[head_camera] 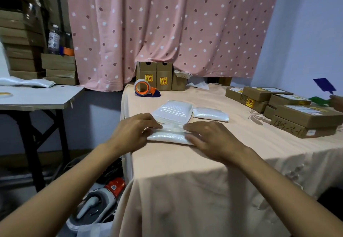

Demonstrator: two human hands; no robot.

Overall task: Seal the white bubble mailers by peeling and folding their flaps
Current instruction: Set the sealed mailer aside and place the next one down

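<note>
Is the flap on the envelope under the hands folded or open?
Folded: the flap lies flat on the mailer, left hand and right hand pressing it. Whether sealed, cannot tell.

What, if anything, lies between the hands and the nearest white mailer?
Nothing visible. The left hand and right hand both press directly on the mailer, at its flap; the other mailers lie beyond it.
</note>
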